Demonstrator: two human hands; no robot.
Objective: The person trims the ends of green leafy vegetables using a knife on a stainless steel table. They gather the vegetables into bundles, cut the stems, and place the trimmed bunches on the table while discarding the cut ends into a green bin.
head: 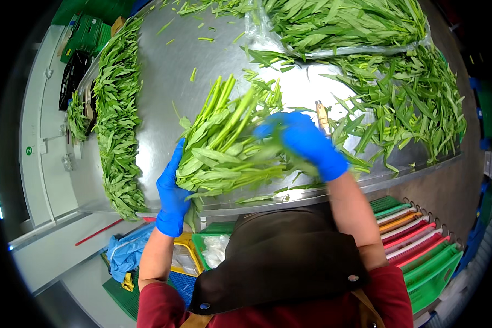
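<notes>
My left hand [173, 188], in a blue glove, is closed around a bunch of long-leaved greens [225, 151] that look like water spinach. The pale cut stems point up and away from me. My right hand [297, 135], gloved in blue too, is blurred beside the bunch's right side. Blurred leaves cross its fingertips, so whether it grips any is unclear. Just beyond that wrist lies a wooden-handled tool [322, 117], its lower end hidden by leaves and the hand. More cut stems [272, 94] rest behind the bunch on the metal tabletop [176, 57].
Stacked bunches line the table's left side [119, 119]. A clear plastic bag [262, 28] holds greens at the back right, with a loose leafy pile [418, 98] before it. Below the front edge stand nested plastic baskets [418, 250] and a yellow crate [187, 254].
</notes>
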